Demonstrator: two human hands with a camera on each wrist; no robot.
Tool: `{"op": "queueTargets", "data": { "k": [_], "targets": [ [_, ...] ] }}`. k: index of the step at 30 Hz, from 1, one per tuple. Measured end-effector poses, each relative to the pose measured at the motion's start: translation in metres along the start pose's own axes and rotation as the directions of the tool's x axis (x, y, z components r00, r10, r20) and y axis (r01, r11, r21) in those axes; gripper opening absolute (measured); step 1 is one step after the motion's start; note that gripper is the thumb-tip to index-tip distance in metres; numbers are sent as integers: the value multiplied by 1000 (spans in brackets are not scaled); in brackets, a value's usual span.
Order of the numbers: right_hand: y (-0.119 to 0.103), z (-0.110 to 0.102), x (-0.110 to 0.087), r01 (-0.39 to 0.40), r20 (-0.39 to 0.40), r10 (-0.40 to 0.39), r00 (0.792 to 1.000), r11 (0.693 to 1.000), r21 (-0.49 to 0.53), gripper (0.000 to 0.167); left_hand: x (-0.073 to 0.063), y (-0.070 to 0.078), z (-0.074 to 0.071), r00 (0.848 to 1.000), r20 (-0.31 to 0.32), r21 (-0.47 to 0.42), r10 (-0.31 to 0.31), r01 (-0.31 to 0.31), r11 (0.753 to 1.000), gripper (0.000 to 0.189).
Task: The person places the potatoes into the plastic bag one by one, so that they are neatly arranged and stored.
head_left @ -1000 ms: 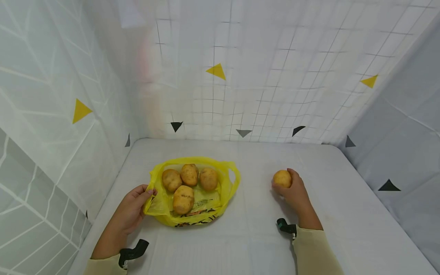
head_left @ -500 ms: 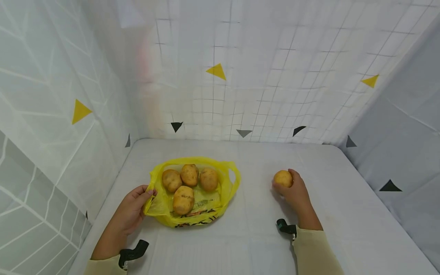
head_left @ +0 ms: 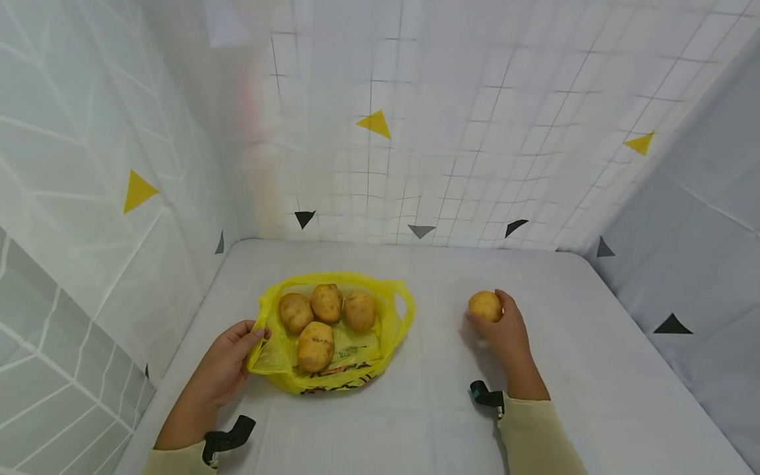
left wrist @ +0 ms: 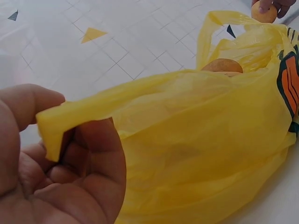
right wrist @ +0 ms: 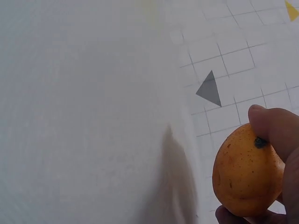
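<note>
A yellow plastic bag (head_left: 386, 353) lies with its mouth wide on the left half of the table, dark and orange print on its side. Several potatoes sit inside, among them a front potato (head_left: 316, 347) and a right potato (head_left: 359, 311). My left hand (head_left: 228, 359) pinches the bag's left edge between thumb and fingers; the left wrist view shows the yellow film (left wrist: 79, 112) folded over the fingers. Off to the right of the bag, my right hand (head_left: 507, 336) grips a single potato (head_left: 484, 306). In the right wrist view this potato (right wrist: 245, 172) shows a dark spot near the thumb.
The white-covered table (head_left: 439, 422) runs back to a white grid-patterned curtain (head_left: 451, 132). A patterned sheet (head_left: 65, 264) hangs at the left, a grey sheet (head_left: 700, 198) at the right. The bag's loop handle (head_left: 410, 307) stands out on its right side.
My right hand, with the potato in it, has shifted slightly left and a little away from me in the last half second. The left hand and the bag are nearly still.
</note>
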State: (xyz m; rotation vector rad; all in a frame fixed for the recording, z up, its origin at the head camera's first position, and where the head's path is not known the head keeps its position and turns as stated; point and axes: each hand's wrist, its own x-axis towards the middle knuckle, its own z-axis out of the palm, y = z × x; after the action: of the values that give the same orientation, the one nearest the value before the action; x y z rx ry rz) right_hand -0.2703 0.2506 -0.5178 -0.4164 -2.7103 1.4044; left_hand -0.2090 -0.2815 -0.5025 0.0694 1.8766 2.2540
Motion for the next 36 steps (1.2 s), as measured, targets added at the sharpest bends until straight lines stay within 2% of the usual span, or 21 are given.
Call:
{"op": "queueTargets", "data": {
  "k": [12,23,36],
  "targets": [
    [-18,3,-7,-49,13,48,999,997,66,110,-2,1,1,1000,12,-5,1,-1,1000,17],
    [-35,13,-16,-8,22,6,1000,993,120,110,-1,3,2,999,-37,22,-32,33,999,22],
    [-66,21,-33,35,42,-43,998,984,174,106,0,2,1,999,-34,20,-25,26,999,21]
  ]
}}
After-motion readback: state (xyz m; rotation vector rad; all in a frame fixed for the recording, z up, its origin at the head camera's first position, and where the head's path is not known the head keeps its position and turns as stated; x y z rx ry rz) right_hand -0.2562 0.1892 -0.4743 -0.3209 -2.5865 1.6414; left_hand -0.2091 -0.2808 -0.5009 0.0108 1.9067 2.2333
